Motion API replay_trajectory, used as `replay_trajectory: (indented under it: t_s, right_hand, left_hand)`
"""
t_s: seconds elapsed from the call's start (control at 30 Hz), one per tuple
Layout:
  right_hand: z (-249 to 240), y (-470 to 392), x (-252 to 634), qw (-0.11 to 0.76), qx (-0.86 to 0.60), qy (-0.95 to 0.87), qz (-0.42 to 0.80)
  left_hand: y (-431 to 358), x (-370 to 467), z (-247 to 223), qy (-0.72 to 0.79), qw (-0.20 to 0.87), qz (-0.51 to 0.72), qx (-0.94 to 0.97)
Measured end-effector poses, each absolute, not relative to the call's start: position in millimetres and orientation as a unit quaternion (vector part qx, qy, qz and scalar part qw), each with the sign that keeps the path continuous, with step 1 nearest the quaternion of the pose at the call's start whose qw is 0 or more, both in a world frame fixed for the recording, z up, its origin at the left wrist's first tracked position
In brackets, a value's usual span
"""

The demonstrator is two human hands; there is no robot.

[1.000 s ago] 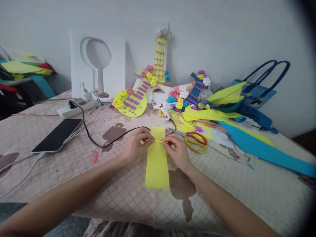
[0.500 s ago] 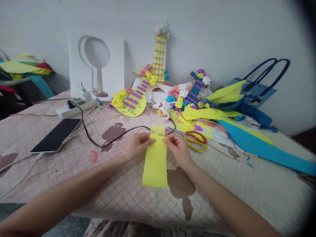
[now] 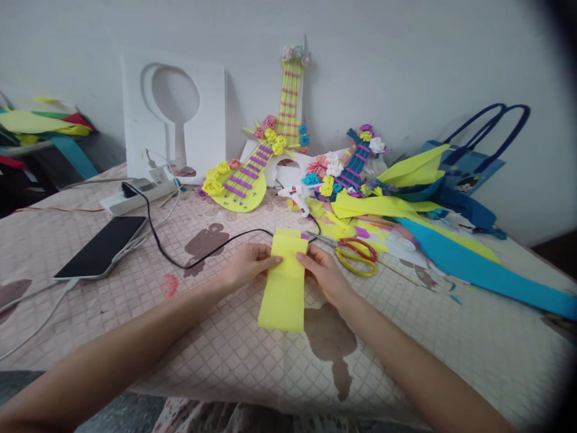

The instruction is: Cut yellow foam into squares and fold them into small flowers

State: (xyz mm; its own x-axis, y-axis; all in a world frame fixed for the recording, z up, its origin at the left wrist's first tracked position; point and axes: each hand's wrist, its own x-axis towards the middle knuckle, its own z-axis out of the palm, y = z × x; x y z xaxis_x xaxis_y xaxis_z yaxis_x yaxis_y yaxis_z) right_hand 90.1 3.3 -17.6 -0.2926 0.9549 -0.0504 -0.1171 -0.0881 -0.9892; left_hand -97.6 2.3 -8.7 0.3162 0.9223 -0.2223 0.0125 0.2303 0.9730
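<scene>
A yellow strip of crepe paper (image 3: 285,297) hangs from between my two hands, its lower end toward me over the table. My left hand (image 3: 250,264) pinches its left edge, thumb on top and fingers behind the paper. On the opposite edge my right hand (image 3: 322,269) grips it the same way. The paper's upper part stands above my thumbs, and a faint crease crosses it at thumb height. Just beyond my right hand lie scissors (image 3: 357,255) with red and yellow handles. A white glue gun (image 3: 297,198) rests farther back.
Paper-flowered guitar shapes (image 3: 243,186) lean at the back beside a white cut-out board (image 3: 207,120). A phone (image 3: 101,246) and power strip (image 3: 135,195) are left, with a black cord (image 3: 171,263). Blue crepe paper (image 3: 487,264) and a bag (image 3: 478,162) are right.
The narrow fold across the strip between my thumbs has opened out, and the upper part now lies flatter. The strip's lower end has drawn slightly upward. Both hands stay nearly in place.
</scene>
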Motion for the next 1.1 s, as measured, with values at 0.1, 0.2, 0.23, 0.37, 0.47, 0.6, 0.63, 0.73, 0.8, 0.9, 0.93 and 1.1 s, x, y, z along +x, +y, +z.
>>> replay_trajectory:
  t_s: [0.1, 0.2, 0.23, 0.37, 0.47, 0.6, 0.63, 0.73, 0.8, 0.9, 0.93, 1.1]
  right_hand:
    - [-18, 3, 90, 0.407, -0.415, -0.526, 0.62]
    - [-20, 5, 90, 0.426, -0.429, -0.536, 0.59]
    - [-20, 5, 91, 0.435, -0.428, -0.535, 0.584]
    - [-20, 5, 92, 0.426, -0.411, -0.521, 0.615]
    - [-20, 4, 92, 0.389, -0.41, -0.521, 0.64]
    - [-22, 3, 91, 0.4, -0.424, -0.528, 0.618]
    - [-22, 4, 91, 0.405, -0.425, -0.527, 0.615]
    - [-22, 4, 91, 0.415, -0.421, -0.524, 0.613]
    - [-22, 5, 92, 0.421, -0.407, -0.526, 0.617]
    - [-23, 5, 92, 0.432, -0.393, -0.525, 0.62]
    - [-23, 4, 91, 0.437, -0.391, -0.523, 0.619]
    - [-25, 4, 90, 0.469, -0.373, -0.518, 0.61]
  left_hand:
    - [3, -98, -8, 0.467, 0.624, 0.371, 0.505]
    - [1, -98, -4, 0.466, 0.624, 0.362, 0.513]
    - [0, -97, -2, 0.464, 0.629, 0.352, 0.516]
    - [1, -98, -3, 0.471, 0.633, 0.341, 0.511]
    - [4, -100, -7, 0.473, 0.628, 0.366, 0.498]
    - [5, -101, -9, 0.463, 0.63, 0.373, 0.499]
    - [5, -101, -10, 0.46, 0.633, 0.368, 0.503]
    - [5, -101, -11, 0.443, 0.647, 0.35, 0.513]
    - [6, -101, -13, 0.431, 0.649, 0.356, 0.515]
    - [7, -102, -16, 0.431, 0.628, 0.382, 0.524]
    - [8, -102, -16, 0.434, 0.62, 0.388, 0.527]
    - [7, -101, -15, 0.425, 0.623, 0.399, 0.522]
